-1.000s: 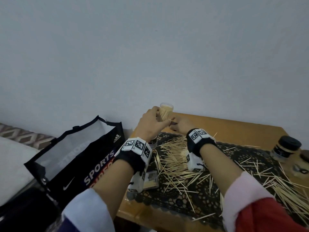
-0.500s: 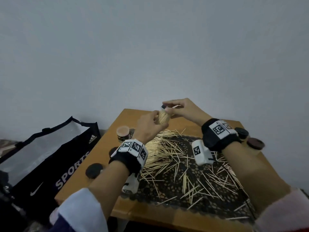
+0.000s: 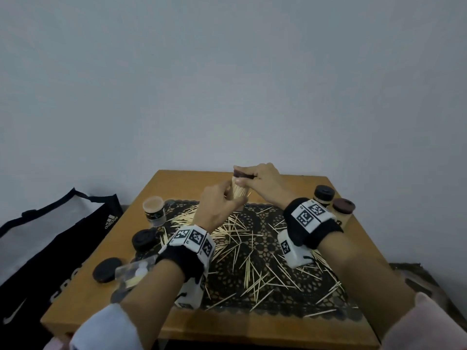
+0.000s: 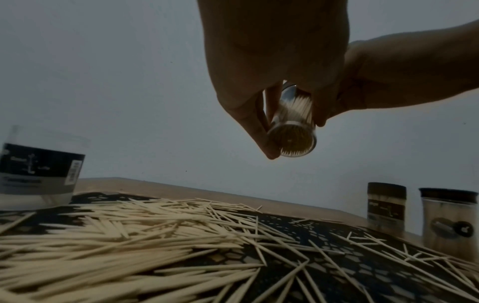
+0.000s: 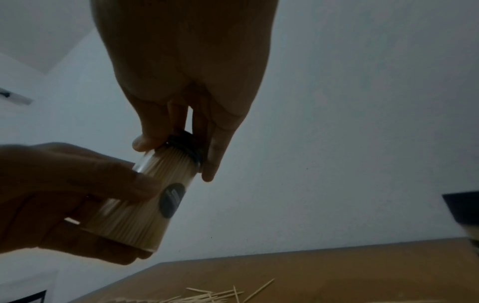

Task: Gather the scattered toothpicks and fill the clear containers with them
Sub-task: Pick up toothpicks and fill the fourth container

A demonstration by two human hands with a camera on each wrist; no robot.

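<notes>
1. Toothpicks lie scattered over a black lace mat on the wooden table. Above the far edge, the left hand curls around a full clear container; the right hand pinches a dark lid on its top. Two capped jars stand far right, an open jar and loose lids left, a sports bag beside the table.
2. Left wrist: fingers wrap the container, held well above the toothpick pile.
3. Right wrist: fingertips grip the lid on the packed container.
</notes>
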